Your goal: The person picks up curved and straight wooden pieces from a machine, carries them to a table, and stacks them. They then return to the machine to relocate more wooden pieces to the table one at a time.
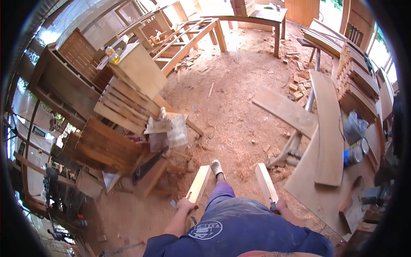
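Observation:
At the lower middle, my left hand is closed round the near end of a pale wooden piece, which points forward beside my leg. On the other side, my right hand grips the near end of a second pale wooden piece, also pointing forward. Dark slots show in both pieces near the hands. The fingers are partly hidden. One foot in a light shoe shows between the two pieces.
Wooden furniture parts and a stool with papers stand on the left. Boards, a metal pipe frame, paint cans and wood offcuts lie on the right. Ahead are a wooden frame and a table.

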`<control>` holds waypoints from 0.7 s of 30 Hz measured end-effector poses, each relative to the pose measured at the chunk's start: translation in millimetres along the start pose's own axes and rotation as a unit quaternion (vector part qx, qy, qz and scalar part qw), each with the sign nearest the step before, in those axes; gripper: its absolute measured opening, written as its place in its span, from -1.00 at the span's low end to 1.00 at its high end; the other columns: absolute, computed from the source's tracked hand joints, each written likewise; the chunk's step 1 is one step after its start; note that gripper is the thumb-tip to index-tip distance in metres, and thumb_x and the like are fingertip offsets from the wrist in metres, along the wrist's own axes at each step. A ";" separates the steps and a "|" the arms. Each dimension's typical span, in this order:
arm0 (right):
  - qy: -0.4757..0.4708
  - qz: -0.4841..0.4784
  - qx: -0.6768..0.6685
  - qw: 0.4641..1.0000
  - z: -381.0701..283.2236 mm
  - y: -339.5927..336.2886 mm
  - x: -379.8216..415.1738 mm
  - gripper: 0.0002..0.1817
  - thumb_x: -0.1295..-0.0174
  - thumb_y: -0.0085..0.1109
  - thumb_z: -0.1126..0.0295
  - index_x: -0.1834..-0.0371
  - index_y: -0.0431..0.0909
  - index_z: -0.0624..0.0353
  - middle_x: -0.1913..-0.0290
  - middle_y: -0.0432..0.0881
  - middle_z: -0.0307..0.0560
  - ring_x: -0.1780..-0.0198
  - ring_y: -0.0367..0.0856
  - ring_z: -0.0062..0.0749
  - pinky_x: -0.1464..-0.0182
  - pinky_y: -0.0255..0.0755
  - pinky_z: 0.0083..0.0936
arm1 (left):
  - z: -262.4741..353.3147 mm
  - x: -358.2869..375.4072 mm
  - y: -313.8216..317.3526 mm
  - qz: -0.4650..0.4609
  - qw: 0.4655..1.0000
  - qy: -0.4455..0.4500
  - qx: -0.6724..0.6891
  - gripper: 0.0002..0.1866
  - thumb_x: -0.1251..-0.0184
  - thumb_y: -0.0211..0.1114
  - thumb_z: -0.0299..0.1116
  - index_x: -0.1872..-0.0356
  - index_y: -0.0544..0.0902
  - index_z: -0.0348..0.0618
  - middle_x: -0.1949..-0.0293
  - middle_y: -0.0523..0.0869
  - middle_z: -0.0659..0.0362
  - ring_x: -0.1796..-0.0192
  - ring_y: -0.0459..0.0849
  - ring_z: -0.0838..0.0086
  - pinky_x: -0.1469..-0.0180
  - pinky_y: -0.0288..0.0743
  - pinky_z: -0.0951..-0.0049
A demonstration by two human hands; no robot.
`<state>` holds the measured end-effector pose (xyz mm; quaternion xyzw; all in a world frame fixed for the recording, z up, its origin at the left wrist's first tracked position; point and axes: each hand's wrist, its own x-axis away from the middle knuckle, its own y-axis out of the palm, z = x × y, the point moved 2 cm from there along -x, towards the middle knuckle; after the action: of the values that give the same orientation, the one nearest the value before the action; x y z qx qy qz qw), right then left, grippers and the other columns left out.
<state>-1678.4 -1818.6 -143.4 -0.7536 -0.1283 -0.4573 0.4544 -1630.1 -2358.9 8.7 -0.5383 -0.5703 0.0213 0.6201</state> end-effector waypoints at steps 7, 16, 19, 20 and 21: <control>-0.018 0.067 -0.091 0.993 -158.1 -28.1 -31.6 -0.26 0.08 0.53 -0.04 -0.06 0.68 0.35 -0.09 0.73 0.30 -0.13 0.74 0.09 -0.13 0.64 -0.15 | 135.7 -149.2 -185.9 -0.034 0.996 0.074 -0.043 -0.12 0.14 0.63 0.18 -0.25 0.68 -0.09 -0.25 0.73 0.08 -0.27 0.72 0.28 -0.25 0.64 0.28; 0.089 0.051 -0.208 0.973 -362.6 -143.8 -105.7 -0.32 0.07 0.54 0.05 -0.03 0.69 0.38 -0.04 0.74 0.31 -0.10 0.76 0.09 -0.10 0.64 -0.13 | 325.6 -297.1 -414.9 -0.033 0.973 0.168 -0.158 -0.17 0.14 0.62 0.16 -0.22 0.71 -0.04 -0.19 0.76 0.13 -0.20 0.76 0.30 -0.18 0.66 0.31; 0.119 0.049 -0.237 0.963 -409.8 -174.4 -161.8 -0.34 0.07 0.54 0.09 -0.01 0.69 0.39 -0.03 0.75 0.31 -0.09 0.76 0.09 -0.09 0.64 -0.12 | 402.2 -342.1 -473.0 -0.032 0.971 0.164 -0.172 -0.17 0.16 0.64 0.14 -0.22 0.71 -0.04 -0.18 0.77 0.12 -0.19 0.76 0.29 -0.21 0.64 0.32; 0.128 0.050 -0.249 0.959 -427.0 -187.1 -182.8 -0.35 0.07 0.54 0.10 -0.01 0.69 0.40 -0.02 0.75 0.31 -0.09 0.76 0.09 -0.08 0.64 -0.12 | 432.3 -358.9 -495.4 -0.023 0.971 0.167 -0.170 -0.17 0.16 0.64 0.14 -0.21 0.71 -0.05 -0.18 0.77 0.11 -0.18 0.77 0.28 -0.21 0.64 0.32; 0.136 0.052 -0.259 0.955 -442.5 -201.6 -203.7 -0.35 0.07 0.54 0.11 -0.01 0.69 0.40 -0.02 0.75 0.32 -0.08 0.76 0.09 -0.08 0.64 -0.12 | 459.5 -377.1 -514.0 -0.001 0.973 0.153 -0.172 -0.21 0.16 0.64 0.12 -0.17 0.74 -0.05 -0.16 0.78 0.09 -0.17 0.78 0.26 -0.18 0.66 0.32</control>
<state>-2166.4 -2016.5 -118.4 -0.7817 0.0975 -0.5489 0.2797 -2399.1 -2520.4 0.7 -0.6333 -0.4640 -0.1609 0.5981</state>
